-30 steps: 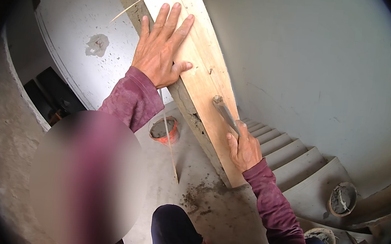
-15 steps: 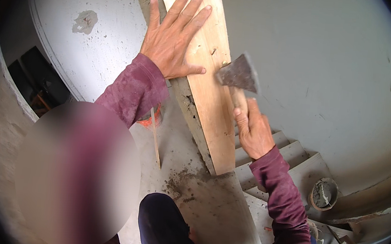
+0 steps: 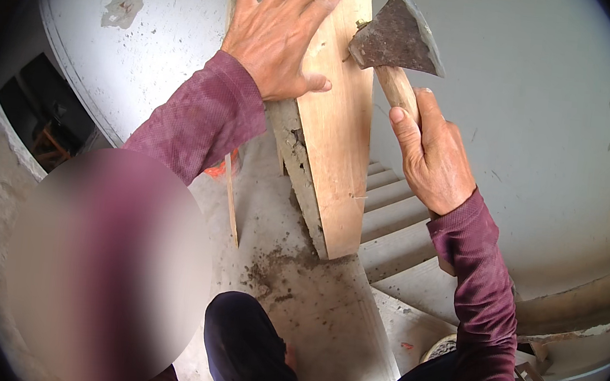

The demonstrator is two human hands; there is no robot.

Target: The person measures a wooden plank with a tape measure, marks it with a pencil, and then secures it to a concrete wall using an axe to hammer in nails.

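Observation:
My left hand [image 3: 279,37] lies spread on a pale wooden board [image 3: 334,156], fingers apart and pointing away from me. The board slants down toward me, set against a rough, mortar-stained edge [image 3: 300,168] along its left side. In my right hand [image 3: 437,155] is a hatchet, gripped by its light wooden handle [image 3: 398,93]. Its dark, worn steel head [image 3: 400,38] is raised just right of the board's edge, the broad blade facing right. A small yellowish bit shows at the head's back side.
Grey steps [image 3: 398,218] descend to the right of the board, beside a smooth grey wall [image 3: 516,137]. A white panel [image 3: 151,36] stands at the left. On the floor lie dark crumbs of debris [image 3: 275,268] and a thin wooden stick [image 3: 231,202]. A partly hidden bucket [image 3: 440,347] is near my leg.
My right hand has lifted the hatchet up and to the right, nearer to me in view. My left hand stays spread on the board; the whole view has shifted slightly.

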